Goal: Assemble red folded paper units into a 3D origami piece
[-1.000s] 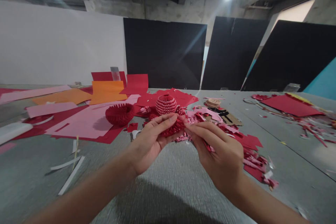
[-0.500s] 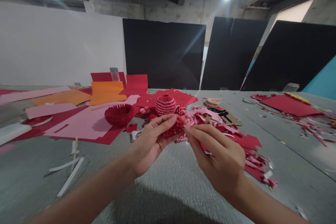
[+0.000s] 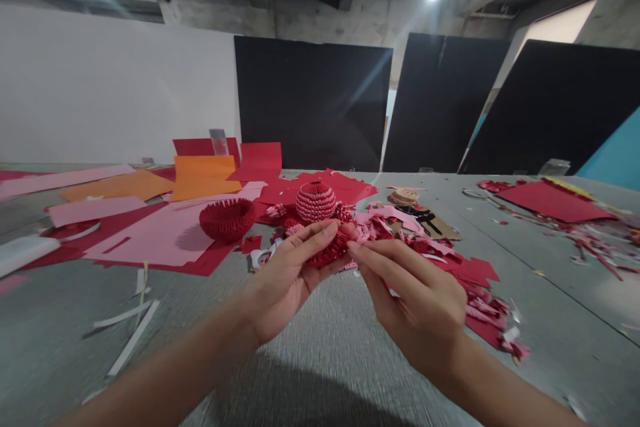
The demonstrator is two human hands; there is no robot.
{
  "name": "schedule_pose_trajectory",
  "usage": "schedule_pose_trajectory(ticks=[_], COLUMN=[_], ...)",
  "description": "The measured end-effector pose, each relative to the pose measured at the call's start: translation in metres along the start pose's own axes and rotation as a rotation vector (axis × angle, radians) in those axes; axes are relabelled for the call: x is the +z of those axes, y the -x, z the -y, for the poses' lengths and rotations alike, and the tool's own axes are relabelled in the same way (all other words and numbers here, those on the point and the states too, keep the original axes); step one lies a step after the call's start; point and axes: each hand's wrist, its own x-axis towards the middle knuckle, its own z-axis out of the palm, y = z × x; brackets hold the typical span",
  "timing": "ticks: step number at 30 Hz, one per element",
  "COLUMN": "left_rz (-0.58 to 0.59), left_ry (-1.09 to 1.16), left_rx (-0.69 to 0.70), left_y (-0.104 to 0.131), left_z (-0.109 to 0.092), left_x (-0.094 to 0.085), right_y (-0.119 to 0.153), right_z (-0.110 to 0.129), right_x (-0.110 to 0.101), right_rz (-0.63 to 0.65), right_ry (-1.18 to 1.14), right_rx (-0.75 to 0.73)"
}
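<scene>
My left hand (image 3: 285,280) is closed around a small red folded-paper piece (image 3: 327,253) with a pleated rim, held above the table. The fingers hide part of it. My right hand (image 3: 420,290) meets its right edge with thumb and forefinger pinched together; whatever they pinch is too small or hidden to make out. Just behind the hands sits a round red-and-pink folded-paper ball (image 3: 316,201). To the left, on pink paper, rests a red pleated paper bowl (image 3: 227,219).
Pink paper sheets (image 3: 150,240), an orange sheet (image 3: 203,173) and red sheets cover the left side. A heap of red and pink paper scraps (image 3: 480,300) lies right of my hands. White strips (image 3: 133,337) lie front left. A twine coil (image 3: 404,197) and black panels (image 3: 313,103) are farther back.
Both hands stay in nearly the same place. The red folded-paper piece and the right fingertips have shifted very slightly.
</scene>
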Motion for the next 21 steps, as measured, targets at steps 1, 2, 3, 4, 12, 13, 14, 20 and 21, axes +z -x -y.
schedule_pose_trajectory(ticks=[1, 2, 3, 4, 12, 13, 14, 20, 21], left_rz=[0.000, 0.000, -0.002, -0.005, -0.073, -0.094, -0.104, -0.021, -0.014], left_ry=[-0.003, -0.008, -0.013, -0.020, -0.059, -0.064, -0.070, -0.071, -0.071], left_rx=[0.002, 0.005, 0.010, 0.014, 0.025, 0.029, 0.034, 0.034, 0.035], left_y=[0.0000, -0.0001, -0.0003, -0.0004, 0.0009, 0.0011, 0.0012, 0.0010, 0.0010], left_z=[0.0001, 0.0003, 0.0006, 0.0010, 0.0012, 0.0008, 0.0005, 0.0010, 0.0011], left_x=[-0.0001, -0.0004, -0.0008, -0.0013, 0.0018, 0.0028, 0.0036, 0.0034, 0.0032], right_y=[-0.0005, -0.0011, -0.0016, -0.0020, 0.0008, 0.0010, 0.0010, -0.0002, -0.0004], right_z=[0.0002, 0.0005, 0.0007, 0.0010, 0.0008, 0.0008, 0.0011, 0.0043, 0.0044], right_x=[-0.0002, -0.0004, -0.0007, -0.0010, -0.0029, -0.0029, -0.0028, -0.0025, -0.0027], right_rz=[0.003, 0.004, 0.003, 0.002, 0.017, 0.024, 0.030, -0.009, -0.009], right_ry=[0.005, 0.011, 0.021, 0.034, 0.200, 0.195, 0.185, 0.111, 0.102], right_rx=[0.013, 0.025, 0.032, 0.031, -0.168, -0.154, -0.134, -0.036, -0.035])
